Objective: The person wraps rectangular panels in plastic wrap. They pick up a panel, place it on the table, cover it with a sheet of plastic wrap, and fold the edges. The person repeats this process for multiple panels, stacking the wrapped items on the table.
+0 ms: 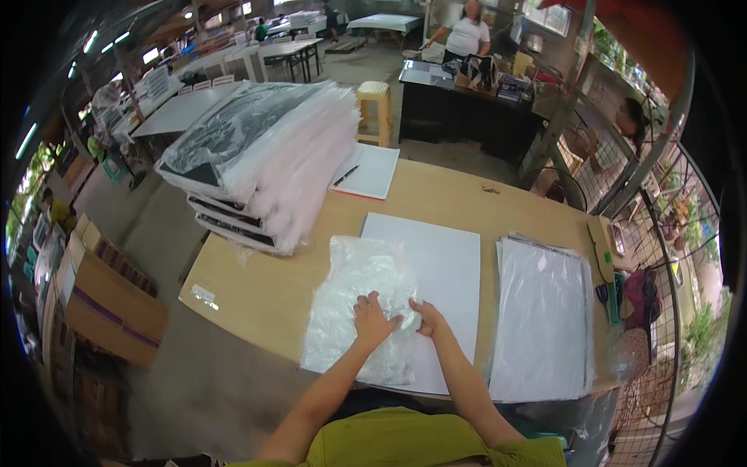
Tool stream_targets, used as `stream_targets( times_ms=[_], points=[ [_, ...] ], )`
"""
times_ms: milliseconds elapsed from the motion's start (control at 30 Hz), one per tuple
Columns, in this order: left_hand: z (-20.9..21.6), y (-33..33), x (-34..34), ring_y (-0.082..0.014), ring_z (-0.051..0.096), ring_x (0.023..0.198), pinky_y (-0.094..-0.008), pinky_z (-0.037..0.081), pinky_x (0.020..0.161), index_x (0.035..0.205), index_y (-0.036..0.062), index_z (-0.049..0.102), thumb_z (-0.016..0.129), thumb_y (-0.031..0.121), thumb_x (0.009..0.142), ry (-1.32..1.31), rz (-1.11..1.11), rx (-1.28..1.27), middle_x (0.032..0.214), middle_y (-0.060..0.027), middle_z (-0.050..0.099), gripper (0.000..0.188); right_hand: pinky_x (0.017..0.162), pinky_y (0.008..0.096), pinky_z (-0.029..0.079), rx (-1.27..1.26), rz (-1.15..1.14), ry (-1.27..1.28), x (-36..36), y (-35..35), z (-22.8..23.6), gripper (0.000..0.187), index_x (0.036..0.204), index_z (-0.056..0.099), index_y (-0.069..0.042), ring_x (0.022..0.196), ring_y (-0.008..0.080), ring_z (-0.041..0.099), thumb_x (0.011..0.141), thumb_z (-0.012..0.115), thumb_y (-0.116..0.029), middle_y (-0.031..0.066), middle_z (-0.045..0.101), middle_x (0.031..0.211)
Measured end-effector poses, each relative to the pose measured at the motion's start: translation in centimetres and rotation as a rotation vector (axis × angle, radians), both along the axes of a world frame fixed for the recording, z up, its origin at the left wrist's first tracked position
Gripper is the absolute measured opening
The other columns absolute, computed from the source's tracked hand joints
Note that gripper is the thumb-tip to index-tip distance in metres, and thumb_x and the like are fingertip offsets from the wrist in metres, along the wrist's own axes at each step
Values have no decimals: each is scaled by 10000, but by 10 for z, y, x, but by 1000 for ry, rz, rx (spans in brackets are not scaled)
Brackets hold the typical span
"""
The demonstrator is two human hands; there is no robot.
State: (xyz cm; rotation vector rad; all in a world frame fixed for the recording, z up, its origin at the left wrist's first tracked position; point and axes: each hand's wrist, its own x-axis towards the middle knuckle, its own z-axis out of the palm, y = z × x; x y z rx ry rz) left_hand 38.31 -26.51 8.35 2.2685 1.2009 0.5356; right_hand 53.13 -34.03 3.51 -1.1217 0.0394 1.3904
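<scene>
A stack of clear plastic bags [342, 288] lies on the table in front of me, partly over a large white sheet [451, 272]. My left hand [373, 319] rests on the plastic, fingers apart and thumb pointing toward the right hand. At the bags' right edge, my right hand [428, 317] pinches a crumpled bit of the plastic between thumb and fingers. How many layers it grips is hidden. On the right side, a pile of flat plastic-wrapped sheets [541, 319] lies apart from both hands.
A tall stack of plastic-wrapped dark panels [264, 148] stands at the table's far left. Beside it are a white pad [369, 171] and a black pen [346, 176]. Scissors [601, 293] lie at the right edge. A yellow stool [374, 113] and a person [465, 37] are beyond.
</scene>
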Motion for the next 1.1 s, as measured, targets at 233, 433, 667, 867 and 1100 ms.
stream_targets(
  times_ms=[233, 433, 667, 867, 1100],
  points=[
    [-41, 51, -16, -309, 509, 1017, -392, 432, 881, 1203, 116, 449, 650, -2, 695, -251, -489, -136, 1082, -156, 509, 559, 651, 394, 544, -128, -35, -238, -6, 7, -18, 417, 1133, 518, 37, 831, 266, 625, 775, 678, -106, 159, 603, 991],
    [-54, 81, -32, -262, 546, 1000, -339, 422, 903, 970, 66, 626, 559, -28, 687, -336, -475, -460, 970, -118, 604, 306, 691, 410, 533, -298, 136, -559, -41, 23, 65, 525, 1126, 528, 57, 822, 277, 627, 698, 754, -147, 159, 619, 991],
    [3, 129, -133, -229, 498, 1067, -312, 413, 892, 1093, 59, 556, 608, 34, 639, -467, -181, -370, 1141, -105, 537, 458, 734, 374, 503, -311, 67, -594, 3, 27, -30, 536, 1086, 589, 30, 848, 236, 625, 643, 792, -192, 139, 644, 978],
    [-22, 190, -304, -327, 488, 1086, -381, 418, 913, 1167, 64, 518, 687, 78, 582, 304, -75, -393, 1196, -162, 493, 609, 777, 349, 489, -85, 272, -690, 40, 35, -20, 523, 1076, 601, 32, 855, 222, 622, 643, 778, -203, 133, 649, 981],
    [154, 69, -63, -331, 87, 1374, -572, 123, 1067, 1440, 155, 156, 809, 309, 538, 229, -752, 462, 1479, -162, 115, 1124, 849, 338, 455, -82, 420, -1053, -6, 34, 64, 459, 1085, 581, 40, 1002, 228, 576, 702, 728, -166, 150, 609, 1088]
  ],
)
